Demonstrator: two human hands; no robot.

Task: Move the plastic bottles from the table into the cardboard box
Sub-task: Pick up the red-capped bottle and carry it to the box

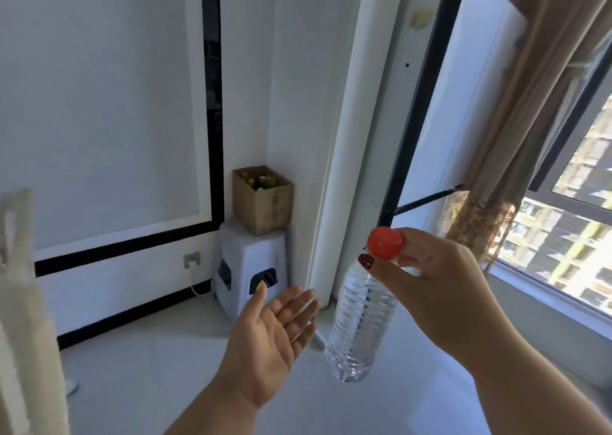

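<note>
My right hand [433, 279] pinches the red cap of a clear plastic bottle [361, 322], which hangs upright in the air below my fingers. Just left of the bottle, my left hand [275, 332] is open with the palm up and the fingers spread, not touching it. The cardboard box [265, 202] stands open in the far corner on a white plastic stool [248, 269], well beyond both hands. Several bottle tops show inside the box. The table is not in view.
White walls with black trim meet behind the box. A wall socket with a white cable [192, 260] is left of the stool. A window [569, 219] and brown curtain [516, 156] fill the right side. A pale object [23, 302] stands at the left edge.
</note>
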